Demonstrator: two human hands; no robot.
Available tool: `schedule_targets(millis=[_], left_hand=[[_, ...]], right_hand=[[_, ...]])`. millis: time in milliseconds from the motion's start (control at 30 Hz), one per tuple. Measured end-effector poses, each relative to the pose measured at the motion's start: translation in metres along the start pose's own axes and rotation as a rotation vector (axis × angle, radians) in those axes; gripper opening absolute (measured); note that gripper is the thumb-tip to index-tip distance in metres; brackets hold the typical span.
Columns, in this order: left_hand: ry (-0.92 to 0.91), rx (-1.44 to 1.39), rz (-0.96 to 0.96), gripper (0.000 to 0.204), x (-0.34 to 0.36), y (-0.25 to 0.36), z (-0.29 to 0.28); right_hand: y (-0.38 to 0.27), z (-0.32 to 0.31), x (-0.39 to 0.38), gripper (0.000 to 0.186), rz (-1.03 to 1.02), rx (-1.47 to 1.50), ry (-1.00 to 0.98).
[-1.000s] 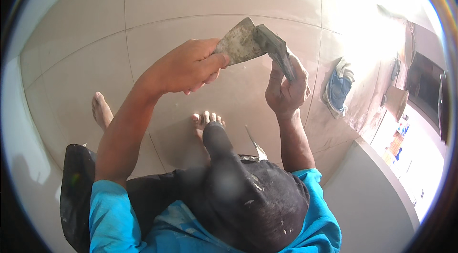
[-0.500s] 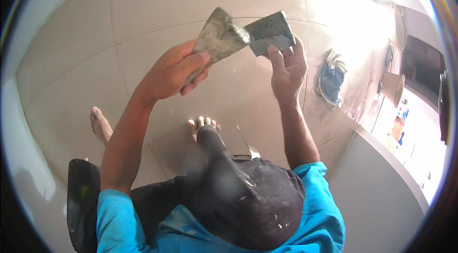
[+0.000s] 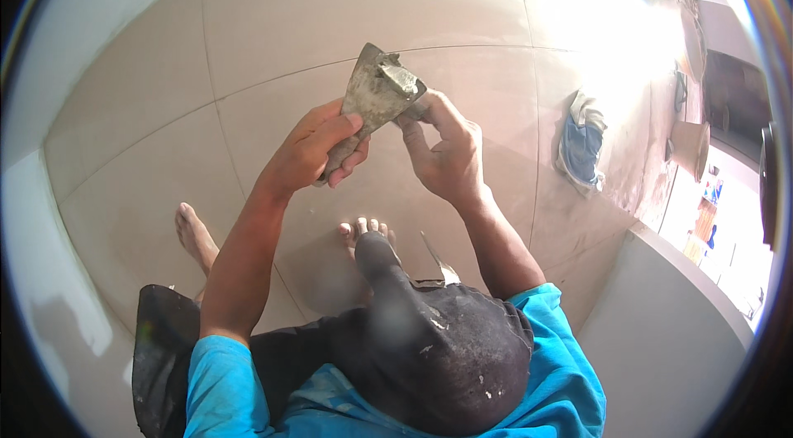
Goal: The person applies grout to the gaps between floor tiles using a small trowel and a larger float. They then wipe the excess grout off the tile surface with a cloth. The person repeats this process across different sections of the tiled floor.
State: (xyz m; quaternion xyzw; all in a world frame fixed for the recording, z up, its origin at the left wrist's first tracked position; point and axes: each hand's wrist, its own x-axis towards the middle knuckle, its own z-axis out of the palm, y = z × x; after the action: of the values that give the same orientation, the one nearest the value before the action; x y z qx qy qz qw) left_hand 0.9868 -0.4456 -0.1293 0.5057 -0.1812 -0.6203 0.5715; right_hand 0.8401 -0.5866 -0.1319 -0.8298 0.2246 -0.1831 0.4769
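My left hand (image 3: 310,149) is wrapped round the narrow end of a putty knife (image 3: 363,95) with a wide, flared, grey-smeared blade. A lump of wet grey putty (image 3: 400,77) sits near the blade's far right corner. Close on the right, my right hand (image 3: 450,153) pinches a small flat dark scraper plate (image 3: 421,96) between thumb and fingers. Only an edge of that plate shows at the knife blade's right corner; the rest is hidden. Both hands are raised above the tiled floor, in front of my knees.
Large beige floor tiles (image 3: 289,17) spread below, with my bare feet on them. A blue and white bag (image 3: 581,145) lies at the right. Beyond it stands a bucket-like container (image 3: 688,147). A low grey wall (image 3: 661,314) is near right; a white wall (image 3: 74,232) runs along the left.
My right hand has moved left and down, and its plate has turned from face-on to nearly edge-on against the putty knife. A lump of putty now shows on the knife blade.
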Motion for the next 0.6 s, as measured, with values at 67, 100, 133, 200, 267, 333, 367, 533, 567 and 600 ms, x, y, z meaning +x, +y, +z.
schedule_targets(millis=[67,100,133,200,267,333,367,533,567,600], left_hand=[[0.014,0.026,0.028,0.029,0.002,0.003,0.003],[0.011,0.017,-0.003,0.029,0.003,0.004,0.005],[0.004,0.000,-0.018,0.029,0.003,0.005,0.008],[-0.010,-0.021,-0.022,0.029,0.003,0.007,0.013],[-0.038,-0.018,-0.011,0.028,0.001,0.009,0.017],[-0.047,-0.029,0.004,0.027,-0.002,0.013,0.016],[-0.054,-0.035,0.023,0.027,-0.004,0.015,0.014],[0.406,0.770,0.491,0.023,-0.003,0.013,0.001],[0.475,0.851,0.556,0.023,-0.001,0.011,-0.001],[0.493,0.930,0.660,0.024,0.002,0.010,-0.004]], right_hand=[[-0.001,-0.001,-0.002,0.030,0.135,0.236,0.152],[-0.002,0.000,-0.003,0.031,0.244,0.365,0.244],[-0.001,0.002,-0.003,0.030,0.226,0.532,0.358],[0.002,0.005,-0.005,0.029,0.168,0.328,0.262],[0.007,0.006,-0.005,0.028,0.008,0.050,0.051],[0.013,0.002,-0.004,0.023,-0.044,-0.098,-0.023],[0.014,0.001,-0.004,0.021,0.116,-0.097,-0.062],[-0.004,-0.027,-0.007,0.031,0.461,1.127,0.439],[-0.012,-0.032,-0.007,0.031,0.484,1.226,0.318],[-0.021,-0.028,-0.007,0.031,0.529,1.303,0.281]])
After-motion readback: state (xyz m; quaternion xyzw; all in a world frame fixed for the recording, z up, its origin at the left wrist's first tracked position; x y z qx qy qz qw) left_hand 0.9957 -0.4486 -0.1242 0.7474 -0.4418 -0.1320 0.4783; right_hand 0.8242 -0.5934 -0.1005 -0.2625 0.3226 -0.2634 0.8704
